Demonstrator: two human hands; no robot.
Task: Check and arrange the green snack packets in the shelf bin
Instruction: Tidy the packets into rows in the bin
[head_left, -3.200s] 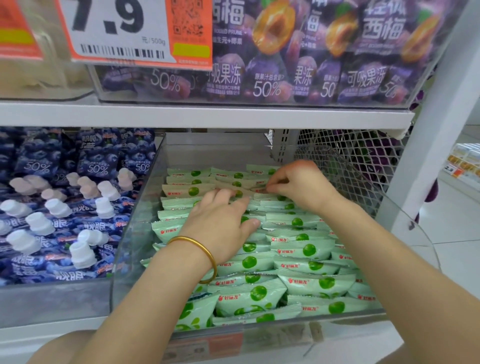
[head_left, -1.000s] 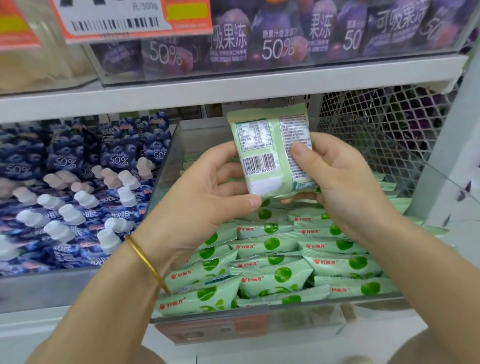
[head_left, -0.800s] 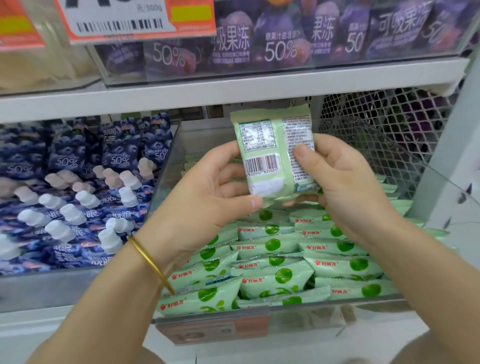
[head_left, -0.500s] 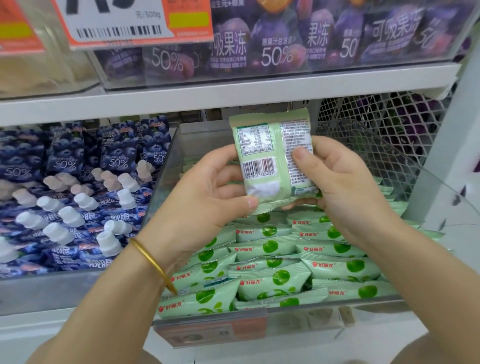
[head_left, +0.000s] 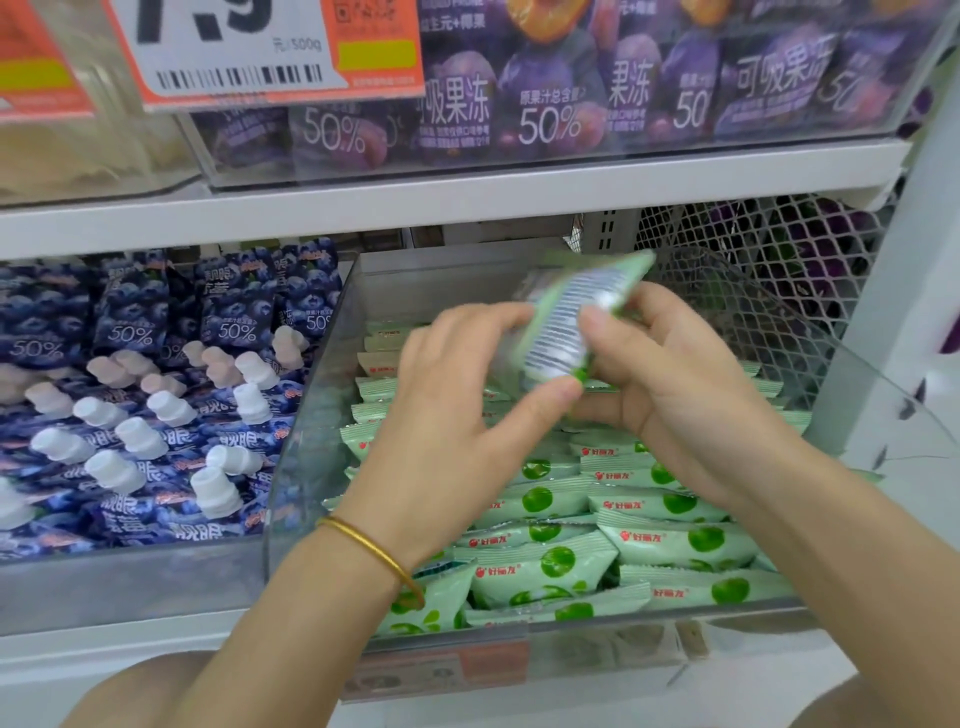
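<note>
One green snack packet (head_left: 566, 317), blurred and tilted, held above the clear shelf bin (head_left: 311, 415), over rows of matching green packets (head_left: 545, 566). Left hand (head_left: 457, 395), gold bangle (head_left: 374, 551) at wrist: grip pinching the packet's lower end. Right hand (head_left: 675, 379): grip pinching its right edge.

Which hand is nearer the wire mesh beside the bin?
Right. The right hand holds the packet just left of the mesh; the left hand is farther left, at the packet's other side.

Snack packets (head_left: 613, 519) in shelf bin (head_left: 306, 457); spouted pouches (head_left: 130, 415) left.
</note>
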